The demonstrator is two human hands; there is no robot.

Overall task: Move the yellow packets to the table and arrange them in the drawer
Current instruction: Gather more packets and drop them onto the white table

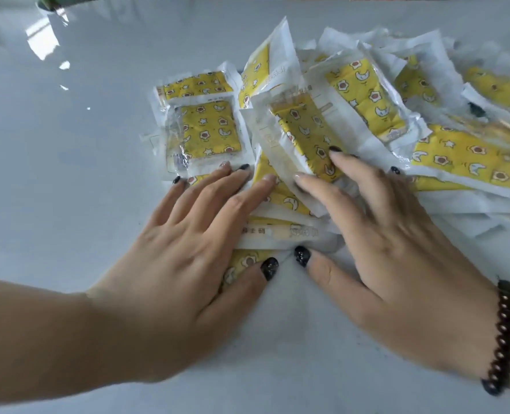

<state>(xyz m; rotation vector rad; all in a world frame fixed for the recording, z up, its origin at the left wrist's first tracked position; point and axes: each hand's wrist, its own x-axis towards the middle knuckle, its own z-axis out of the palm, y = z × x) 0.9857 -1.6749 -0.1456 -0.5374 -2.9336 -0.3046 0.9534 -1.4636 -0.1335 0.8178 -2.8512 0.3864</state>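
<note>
A loose heap of several yellow packets (367,94), each in a clear white-edged wrapper printed with stars and moons, lies on the pale table (68,174), spreading from the middle to the right edge. My left hand (194,249) lies flat with fingers spread on the near left side of the heap, its fingertips at the lower edge of one flat packet (208,132). My right hand (382,234) rests palm down on the heap's near middle, fingers apart, fingertips touching a tilted packet (304,135). Neither hand grips a packet. No drawer is in view.
The glossy table runs bare to the left and toward me. A dark beaded bracelet (501,333) circles my right wrist. A green object (59,0) shows at the far left edge of the table.
</note>
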